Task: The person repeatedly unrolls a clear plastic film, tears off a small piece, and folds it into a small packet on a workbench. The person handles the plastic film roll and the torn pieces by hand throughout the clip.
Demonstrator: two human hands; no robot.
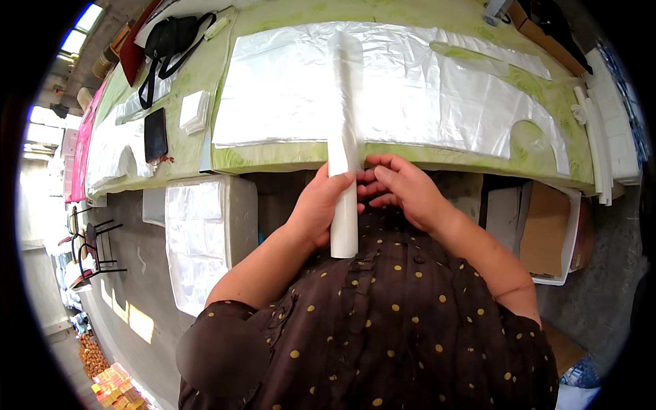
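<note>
A long white roll of thin plastic (344,222) points away from me, its near end over my lap and its far part lying across the table. My left hand (326,201) is wrapped round the roll near the table's edge, thumb on top. At the roll's right side is my right hand (403,188), its fingers bent and apart, the tips close to the roll; whether they touch it I cannot make out. Under the roll's far part, a stack of white plastic bags (287,89) is spread flat, with handle cut-outs at its right end.
A green patterned cloth covers the table (458,158). Left of the stack lie a black phone (156,135), a small white packet pile (195,111) and a black bag (171,37). Below the edge stand a bin of clear packets (198,225) and a box with cardboard (547,222).
</note>
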